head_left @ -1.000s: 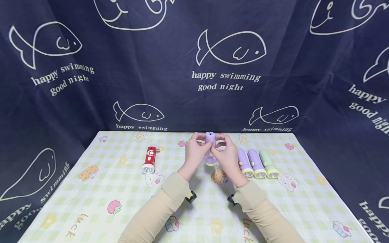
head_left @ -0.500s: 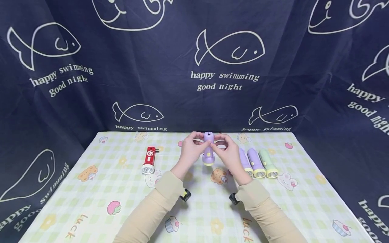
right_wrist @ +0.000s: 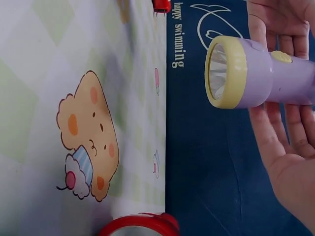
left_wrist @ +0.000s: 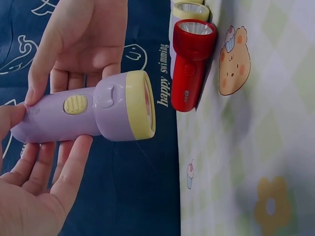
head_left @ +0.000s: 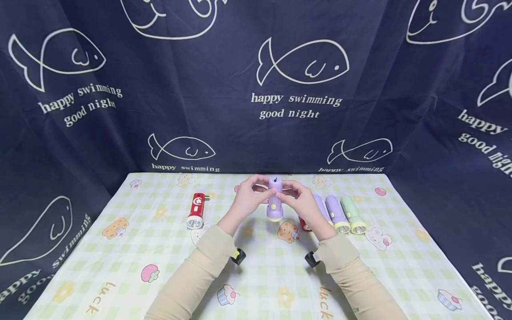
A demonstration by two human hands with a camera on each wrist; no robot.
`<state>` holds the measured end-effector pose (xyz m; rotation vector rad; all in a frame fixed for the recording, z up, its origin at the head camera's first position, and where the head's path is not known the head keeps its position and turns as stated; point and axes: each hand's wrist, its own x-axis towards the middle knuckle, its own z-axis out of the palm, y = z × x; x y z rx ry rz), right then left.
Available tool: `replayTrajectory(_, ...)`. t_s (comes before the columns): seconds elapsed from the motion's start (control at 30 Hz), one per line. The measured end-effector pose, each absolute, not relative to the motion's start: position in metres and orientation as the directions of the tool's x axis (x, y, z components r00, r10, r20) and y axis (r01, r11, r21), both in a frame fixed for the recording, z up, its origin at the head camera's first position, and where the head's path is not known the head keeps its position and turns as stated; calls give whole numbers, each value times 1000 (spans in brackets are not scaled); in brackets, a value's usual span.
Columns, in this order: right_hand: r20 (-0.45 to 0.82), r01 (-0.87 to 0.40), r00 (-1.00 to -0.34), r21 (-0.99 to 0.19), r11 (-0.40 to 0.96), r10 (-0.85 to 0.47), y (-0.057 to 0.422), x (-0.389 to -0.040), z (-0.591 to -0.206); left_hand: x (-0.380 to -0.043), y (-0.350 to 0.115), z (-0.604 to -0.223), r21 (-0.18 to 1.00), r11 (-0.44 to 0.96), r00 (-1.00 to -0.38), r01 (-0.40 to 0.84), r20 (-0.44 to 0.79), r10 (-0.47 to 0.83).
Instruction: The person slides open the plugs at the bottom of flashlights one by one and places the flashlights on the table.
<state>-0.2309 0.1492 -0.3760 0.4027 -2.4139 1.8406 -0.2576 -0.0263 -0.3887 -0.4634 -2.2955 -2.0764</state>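
In the head view, a purple flashlight (head_left: 274, 205) with a yellow lens rim and yellow switch is held between both hands, its lens end down. My left hand (head_left: 245, 202) grips the tail half from the left, thumb on the front and fingers behind. From the right, my right hand (head_left: 301, 203) pinches the same part, its thumb close to the other thumb. The left wrist view shows the switch side of the purple flashlight (left_wrist: 74, 113), its lens end raised off the cloth. Clear reflector facets show inside the purple flashlight's rim (right_wrist: 231, 73) in the right wrist view.
A red flashlight (head_left: 196, 211) with plug prongs lies left. Right of my hands lie a second red flashlight (left_wrist: 189, 69), partly behind my right wrist in the head view, two purple flashlights (head_left: 336, 213) and a green flashlight (head_left: 352, 213). A dark blue curtain (head_left: 240, 146) hangs behind the table.
The purple flashlight has come slightly down and toward me. My wrists have spread apart, the thumbs have shifted, and more of its body and the red flashlight on the right now show.
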Motion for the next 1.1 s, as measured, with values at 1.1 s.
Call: replayTrajectory(1.1, 334, -316, -942, -910, 269, 24, 131, -221, -375, -240, -9, -386, 883, 303, -923, 359, 384, -26)
